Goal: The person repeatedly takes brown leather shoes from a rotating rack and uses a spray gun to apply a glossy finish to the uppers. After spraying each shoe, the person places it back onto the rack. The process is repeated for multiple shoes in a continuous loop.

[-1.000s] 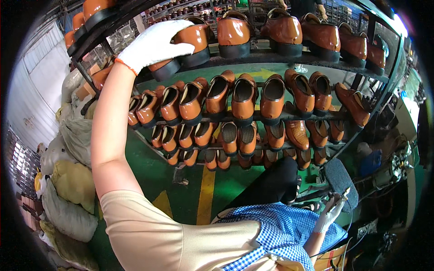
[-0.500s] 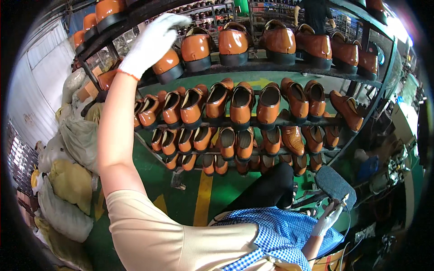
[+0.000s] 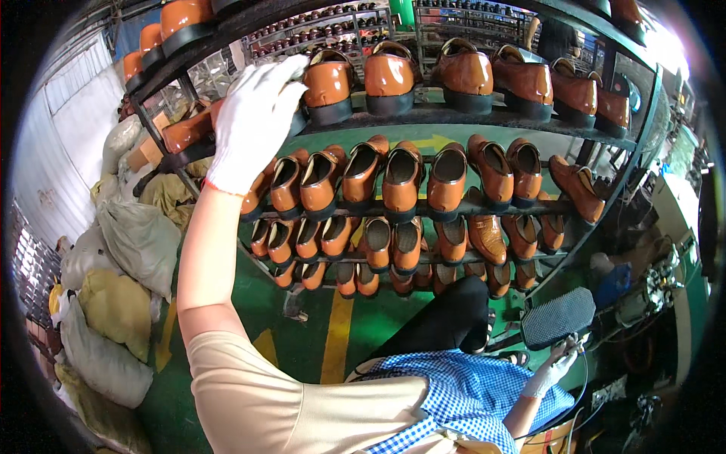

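My left hand [image 3: 257, 125], in a white glove, is at the upper rack shelf with its fingers bent round a brown shoe. Most of that shoe is hidden behind the glove; a bit of dark sole shows beside the thumb. Just right of it stands another glossy brown shoe [image 3: 328, 83], its heel toward me. Low on the right, my gloved right hand [image 3: 553, 368] is closed on a small metal-tipped tool [image 3: 578, 341] with a thin hose [image 3: 585, 386] hanging from it. The tool's body is mostly hidden in the fingers.
The dark metal rack [image 3: 378, 119] holds several rows of brown shoes. Stuffed sacks [image 3: 113, 303] lie along the left. A dark mesh-topped seat [image 3: 558, 318] stands by my right hand. More shoe racks [image 3: 318, 34] and a person [image 3: 558, 38] are farther back.
My left hand has come down from above the shoe to in front of it, and its fingers have bent. My right hand has stayed about in place with the tool.
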`<act>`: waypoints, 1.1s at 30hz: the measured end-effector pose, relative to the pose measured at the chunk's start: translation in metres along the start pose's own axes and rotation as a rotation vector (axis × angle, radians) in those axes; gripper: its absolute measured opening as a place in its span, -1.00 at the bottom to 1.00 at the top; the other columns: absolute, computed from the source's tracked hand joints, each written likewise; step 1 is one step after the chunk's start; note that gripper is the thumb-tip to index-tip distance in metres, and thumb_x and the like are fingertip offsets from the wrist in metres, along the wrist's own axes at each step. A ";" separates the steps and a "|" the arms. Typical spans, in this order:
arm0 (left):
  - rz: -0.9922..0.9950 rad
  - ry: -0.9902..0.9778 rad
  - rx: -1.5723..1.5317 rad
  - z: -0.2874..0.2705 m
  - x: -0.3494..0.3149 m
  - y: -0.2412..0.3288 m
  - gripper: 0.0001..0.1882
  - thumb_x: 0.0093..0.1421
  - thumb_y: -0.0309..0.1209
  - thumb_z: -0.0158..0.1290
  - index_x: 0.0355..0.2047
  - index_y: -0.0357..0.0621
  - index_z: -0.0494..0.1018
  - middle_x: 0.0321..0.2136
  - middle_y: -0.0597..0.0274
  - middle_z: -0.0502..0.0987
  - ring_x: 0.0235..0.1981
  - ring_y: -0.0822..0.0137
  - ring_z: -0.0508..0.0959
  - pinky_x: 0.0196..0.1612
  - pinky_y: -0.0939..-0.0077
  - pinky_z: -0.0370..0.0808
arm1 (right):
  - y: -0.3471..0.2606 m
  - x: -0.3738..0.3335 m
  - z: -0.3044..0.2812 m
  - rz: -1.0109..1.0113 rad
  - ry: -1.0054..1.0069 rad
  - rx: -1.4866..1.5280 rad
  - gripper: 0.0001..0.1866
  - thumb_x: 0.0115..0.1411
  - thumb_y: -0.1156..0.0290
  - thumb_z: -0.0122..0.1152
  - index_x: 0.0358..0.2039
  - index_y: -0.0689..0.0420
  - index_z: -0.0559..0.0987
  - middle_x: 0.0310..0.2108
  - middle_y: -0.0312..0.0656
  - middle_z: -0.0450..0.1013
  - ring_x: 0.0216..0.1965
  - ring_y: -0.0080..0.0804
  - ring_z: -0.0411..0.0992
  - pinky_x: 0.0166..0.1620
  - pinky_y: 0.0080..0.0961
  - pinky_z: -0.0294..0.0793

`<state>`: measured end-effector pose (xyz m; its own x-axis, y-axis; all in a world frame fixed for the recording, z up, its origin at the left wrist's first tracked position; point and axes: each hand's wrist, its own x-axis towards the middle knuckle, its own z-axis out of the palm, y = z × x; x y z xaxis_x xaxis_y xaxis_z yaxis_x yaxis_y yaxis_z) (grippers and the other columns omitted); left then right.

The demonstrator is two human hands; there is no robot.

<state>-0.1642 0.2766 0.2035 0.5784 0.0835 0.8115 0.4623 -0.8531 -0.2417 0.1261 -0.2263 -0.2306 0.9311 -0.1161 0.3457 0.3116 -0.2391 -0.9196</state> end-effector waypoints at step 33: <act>-0.168 0.013 0.018 0.022 0.020 -0.050 -0.55 0.43 -0.05 0.03 0.17 0.00 0.53 0.03 -0.02 0.61 0.05 -0.07 0.61 0.13 0.15 0.51 | -0.012 -0.003 -0.014 -0.025 -0.020 -0.072 -0.59 0.47 0.37 0.16 0.21 0.32 0.43 0.11 -0.05 0.46 0.17 -0.27 0.43 0.28 -0.35 0.34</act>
<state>-0.1612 0.3321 0.2203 0.4832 0.2173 0.8481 0.5635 -0.8186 -0.1113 0.1170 -0.2365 -0.2183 0.9272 -0.0900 0.3637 0.3208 -0.3106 -0.8948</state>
